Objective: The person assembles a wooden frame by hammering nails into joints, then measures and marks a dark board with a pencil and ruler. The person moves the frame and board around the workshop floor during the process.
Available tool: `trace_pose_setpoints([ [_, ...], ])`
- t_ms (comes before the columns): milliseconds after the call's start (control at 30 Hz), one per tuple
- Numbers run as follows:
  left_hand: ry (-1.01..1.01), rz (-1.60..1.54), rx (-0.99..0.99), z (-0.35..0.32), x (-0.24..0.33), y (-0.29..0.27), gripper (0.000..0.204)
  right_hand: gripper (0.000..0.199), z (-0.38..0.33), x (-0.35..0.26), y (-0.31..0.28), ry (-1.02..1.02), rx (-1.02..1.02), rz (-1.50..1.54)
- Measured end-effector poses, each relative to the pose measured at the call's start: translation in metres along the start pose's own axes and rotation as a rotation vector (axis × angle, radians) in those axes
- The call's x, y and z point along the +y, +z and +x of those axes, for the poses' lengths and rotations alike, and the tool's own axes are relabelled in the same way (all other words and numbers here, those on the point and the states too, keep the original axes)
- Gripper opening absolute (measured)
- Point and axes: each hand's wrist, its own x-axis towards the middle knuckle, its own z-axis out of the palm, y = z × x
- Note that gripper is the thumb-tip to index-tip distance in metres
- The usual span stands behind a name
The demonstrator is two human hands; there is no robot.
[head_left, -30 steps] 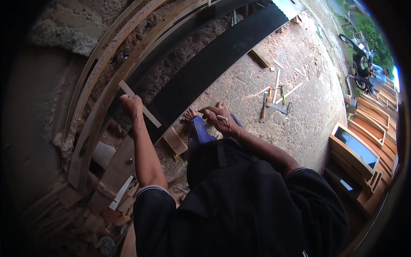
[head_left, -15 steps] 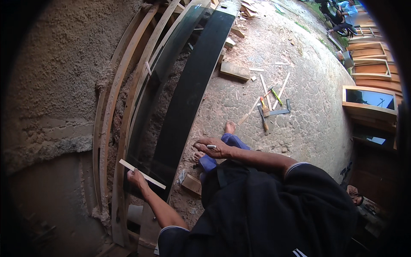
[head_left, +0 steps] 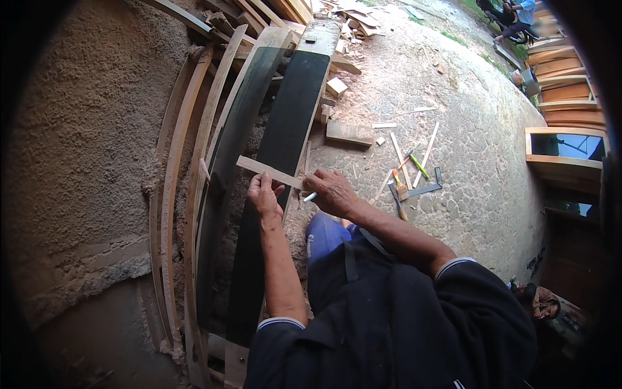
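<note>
A short, flat wooden strip (head_left: 267, 171) is held up in front of me, tilted down to the right. My left hand (head_left: 264, 196) is closed on its lower edge, pinching it between thumb and fingers. My right hand (head_left: 332, 193) has its fingertips at the strip's right end and also grips a white pen (head_left: 310, 197), which pokes out below the fingers. Behind the strip lies a long dark glass panel (head_left: 288, 120), resting on wooden boards. Whether my right fingers also pinch the strip is hard to make out.
Long timber planks (head_left: 175, 129) lean along the rough wall at left. On the ground at right lie a metal square (head_left: 426, 188), a brush (head_left: 400, 187), a hammer (head_left: 418, 165) and loose strips. A wooden block (head_left: 350, 133) sits beside the panel. A person (head_left: 518, 19) is at the far right.
My left hand has carried the strip up and right from the panel's near end. My right hand, still with the pen, has met the strip's right end.
</note>
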Motion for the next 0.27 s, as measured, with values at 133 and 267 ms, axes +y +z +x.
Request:
trace_pose_setpoints([
  [133,-0.065,0.006,-0.059,0.053,0.005,0.063,0.013,0.023,0.043,0.041,-0.013,0.087,0.009,-0.117],
  [267,-0.025,0.084,-0.048,0.114,0.001,0.099,0.017,0.024,0.103,0.082,-0.018,0.166,-0.037,-0.091],
])
